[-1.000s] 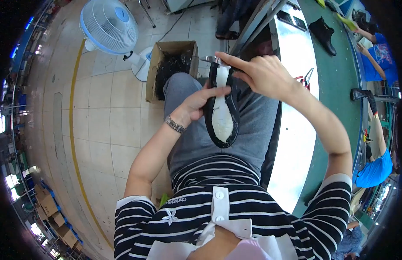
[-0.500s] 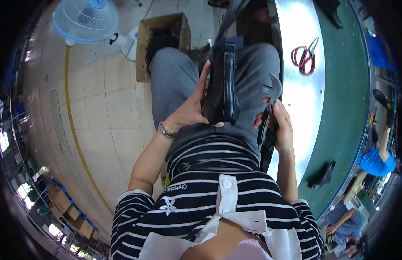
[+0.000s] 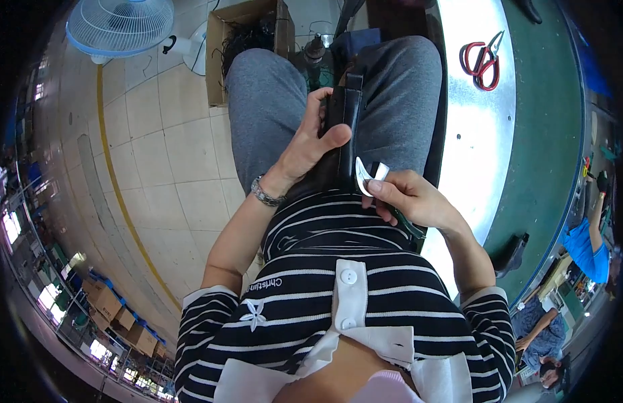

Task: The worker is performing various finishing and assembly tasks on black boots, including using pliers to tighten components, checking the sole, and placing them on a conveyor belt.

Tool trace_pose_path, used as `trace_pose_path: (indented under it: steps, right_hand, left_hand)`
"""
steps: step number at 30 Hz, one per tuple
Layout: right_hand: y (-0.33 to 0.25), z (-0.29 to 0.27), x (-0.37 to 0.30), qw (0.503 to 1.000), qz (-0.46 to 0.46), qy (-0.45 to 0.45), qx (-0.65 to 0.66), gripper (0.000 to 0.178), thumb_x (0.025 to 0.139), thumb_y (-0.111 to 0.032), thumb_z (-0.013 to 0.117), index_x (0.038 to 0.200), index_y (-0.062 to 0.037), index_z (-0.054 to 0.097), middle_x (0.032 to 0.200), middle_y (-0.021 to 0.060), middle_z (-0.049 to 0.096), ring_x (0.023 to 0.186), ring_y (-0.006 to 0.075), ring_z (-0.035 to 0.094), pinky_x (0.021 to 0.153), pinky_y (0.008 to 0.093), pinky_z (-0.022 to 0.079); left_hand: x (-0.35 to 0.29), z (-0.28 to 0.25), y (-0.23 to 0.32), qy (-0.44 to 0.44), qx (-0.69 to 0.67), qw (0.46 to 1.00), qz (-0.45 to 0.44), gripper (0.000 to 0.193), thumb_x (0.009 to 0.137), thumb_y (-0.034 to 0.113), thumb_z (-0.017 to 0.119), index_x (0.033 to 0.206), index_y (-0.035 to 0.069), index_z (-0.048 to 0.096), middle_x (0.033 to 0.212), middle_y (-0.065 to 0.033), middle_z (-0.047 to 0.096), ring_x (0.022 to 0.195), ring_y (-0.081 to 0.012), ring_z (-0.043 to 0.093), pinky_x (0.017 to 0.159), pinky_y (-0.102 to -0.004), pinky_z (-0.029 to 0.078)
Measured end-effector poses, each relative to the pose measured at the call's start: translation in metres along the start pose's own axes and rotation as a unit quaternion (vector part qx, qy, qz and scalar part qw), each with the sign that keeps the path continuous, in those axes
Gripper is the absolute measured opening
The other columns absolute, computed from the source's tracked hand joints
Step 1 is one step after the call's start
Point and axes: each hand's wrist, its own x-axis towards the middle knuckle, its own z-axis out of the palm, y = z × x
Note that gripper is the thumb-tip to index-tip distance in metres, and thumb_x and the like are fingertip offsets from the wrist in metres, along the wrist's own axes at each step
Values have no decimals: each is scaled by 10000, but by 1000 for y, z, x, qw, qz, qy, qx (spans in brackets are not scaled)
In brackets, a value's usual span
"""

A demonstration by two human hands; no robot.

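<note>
Black boot (image 3: 350, 113) in the person's lap, between the thighs, shaft end far. Left hand (image 3: 310, 144) grasping it from the left, thumb across the leather. Right hand (image 3: 411, 198) closed around a metal-headed tool (image 3: 361, 177), its head just right of the boot; whether they touch, cannot tell. Farther right, red-handled scissors (image 3: 487, 55) on a shiny bench (image 3: 476, 134). Far left: cardboard box (image 3: 217, 87), then fan (image 3: 120, 27).

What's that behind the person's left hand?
A shiny black boot. Part of it shows beside the left hand; the bit directly behind the hand is covered.
</note>
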Motion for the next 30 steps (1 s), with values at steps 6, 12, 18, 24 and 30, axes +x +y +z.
trace_pose_path:
  steps: [6, 12, 18, 24, 30]
  right_hand:
    - [-19, 1, -5, 976, 5, 45, -211, 607, 963, -501, 472, 620, -26, 633, 448, 53, 516, 404, 173, 541, 418, 267, 417]
    - [-38, 2, -10, 921, -59, 99, -371, 529, 944, -462, 527, 649, -42, 658, 445, 71, 525, 386, 190, 531, 413, 311, 412]
    - [-1, -2, -21, 953, -33, 153, -258, 390, 945, -406, 554, 873, -70, 739, 551, 76, 612, 453, 181, 590, 454, 289, 449]
    - [78, -50, -50, 749, 98, 541, -370, 295, 927, -279, 573, 977, 8, 625, 818, 220, 657, 734, 380, 645, 663, 455, 490]
    - [106, -71, -56, 677, 189, 556, -443, 430, 844, -160, 662, 1239, -35, 544, 1145, 185, 592, 1041, 333, 602, 845, 424, 502]
  left_hand:
    - [-5, 14, -2, 93, -13, 996, 3, 814, 773, 519, 739, 1325, 138, 277, 1068, -84, 476, 981, -162, 504, 841, -297, 449]
    - [5, 5, -27, 114, -19, 987, 109, 776, 828, 629, 607, 1335, 94, 366, 1055, -99, 564, 922, -163, 569, 842, -301, 476]
    - [35, -22, -39, -43, -160, 978, -127, 984, 835, 811, 169, 1009, -51, 611, 866, -160, 659, 826, -253, 666, 800, -353, 537]
    - [35, -5, -29, 16, -53, 996, -74, 952, 817, 828, 152, 984, 13, 615, 875, -115, 658, 768, -193, 653, 730, -299, 535]
    - [46, 10, 3, -51, 31, 998, -15, 946, 807, 829, 116, 1041, 51, 600, 926, -89, 640, 859, -167, 615, 774, -297, 510]
